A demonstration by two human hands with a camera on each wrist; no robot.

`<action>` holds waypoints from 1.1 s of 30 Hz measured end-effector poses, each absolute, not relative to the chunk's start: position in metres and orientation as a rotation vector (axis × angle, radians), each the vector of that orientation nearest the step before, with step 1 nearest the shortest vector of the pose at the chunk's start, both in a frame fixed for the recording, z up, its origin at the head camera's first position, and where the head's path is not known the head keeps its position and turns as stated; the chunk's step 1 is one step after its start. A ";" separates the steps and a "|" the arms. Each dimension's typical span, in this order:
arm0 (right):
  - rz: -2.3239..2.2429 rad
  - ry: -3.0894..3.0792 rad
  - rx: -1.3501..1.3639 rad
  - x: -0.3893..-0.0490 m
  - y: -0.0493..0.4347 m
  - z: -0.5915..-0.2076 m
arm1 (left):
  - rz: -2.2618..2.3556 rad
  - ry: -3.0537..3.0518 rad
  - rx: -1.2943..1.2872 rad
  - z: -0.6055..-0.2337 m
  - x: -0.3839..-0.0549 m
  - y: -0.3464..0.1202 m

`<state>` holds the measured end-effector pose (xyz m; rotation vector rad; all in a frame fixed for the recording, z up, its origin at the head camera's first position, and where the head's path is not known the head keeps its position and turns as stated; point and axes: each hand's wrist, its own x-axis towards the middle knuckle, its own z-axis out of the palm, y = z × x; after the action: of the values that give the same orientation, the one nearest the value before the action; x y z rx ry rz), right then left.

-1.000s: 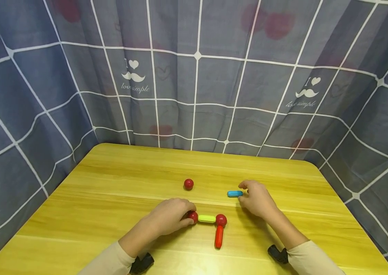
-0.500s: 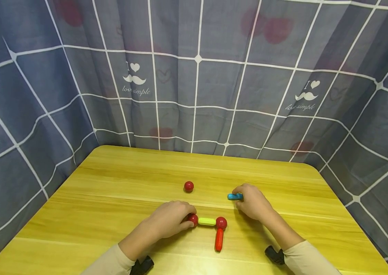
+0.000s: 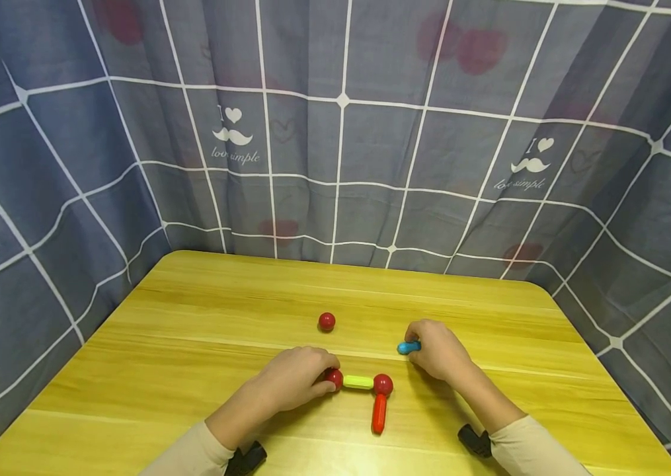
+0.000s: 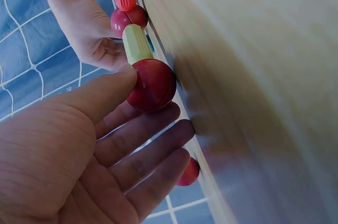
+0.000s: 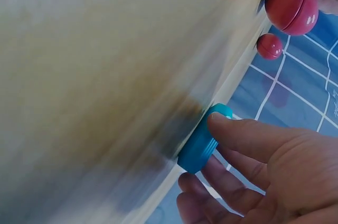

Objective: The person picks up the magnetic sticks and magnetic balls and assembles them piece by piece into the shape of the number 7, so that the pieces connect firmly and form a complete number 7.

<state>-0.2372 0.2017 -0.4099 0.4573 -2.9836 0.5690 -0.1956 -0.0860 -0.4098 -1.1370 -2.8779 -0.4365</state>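
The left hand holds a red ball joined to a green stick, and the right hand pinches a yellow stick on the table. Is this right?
Not quite: the stick that the right hand pinches is blue, not yellow, as the head view shows. The left hand does hold the red ball joined to the green stick.

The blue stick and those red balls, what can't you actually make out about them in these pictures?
- Blue stick: head view, most of its length hidden under the right hand; right wrist view shows only one end.
- Red ball at the left hand: head view, fingers cover its left side.
- Lone red ball: too small for surface detail.
- Table: blurred in both wrist views.
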 end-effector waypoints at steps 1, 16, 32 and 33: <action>0.567 -2.989 0.461 -0.237 0.202 -0.410 | -0.435 -2.878 -1.135 -0.409 -0.195 -0.086; 0.573 -3.061 0.450 -0.230 0.204 -0.412 | -0.421 -2.878 -1.143 -0.409 -0.196 -0.086; 0.562 -3.070 0.476 -0.217 0.210 -0.412 | -0.423 -2.886 -1.129 -0.408 -0.195 -0.085; 0.566 -3.068 0.480 -0.216 0.210 -0.412 | -0.423 -2.886 -1.129 -0.408 -0.195 -0.085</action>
<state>-0.2158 0.2101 -0.4116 0.4800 -3.0684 0.5657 -0.1950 -0.0849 -0.4078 -1.1294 -2.8862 -0.4233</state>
